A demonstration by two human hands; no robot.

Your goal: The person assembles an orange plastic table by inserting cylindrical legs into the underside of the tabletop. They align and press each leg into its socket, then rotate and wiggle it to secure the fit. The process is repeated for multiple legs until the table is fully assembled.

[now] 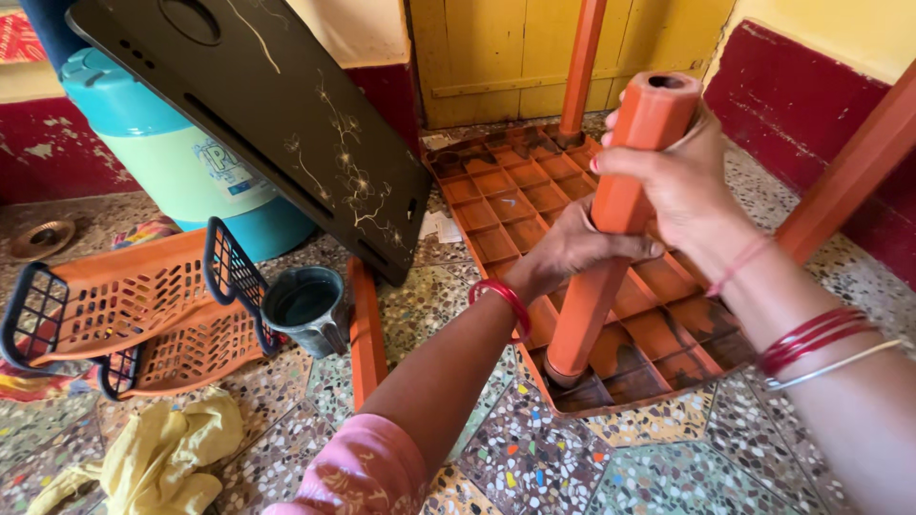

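Hands on orange table leg, upturned orange table top on speckled floor.
Left hand point(572, 250) wraps closed around leg point(611, 238) mid-shaft; right hand point(682, 181) grips its upper end. Leg's foot sits in near corner socket of ribbed table top point(520, 205). Left: orange baskets point(124, 310), grey cup point(307, 307), yellow cloth point(162, 458), dark panel point(277, 114).

The scene is evenly lit by soft daylight, perhaps from the right. Faint shadows are cast on the floor point(572, 458). Edges are slightly stretched; focus is sharp.
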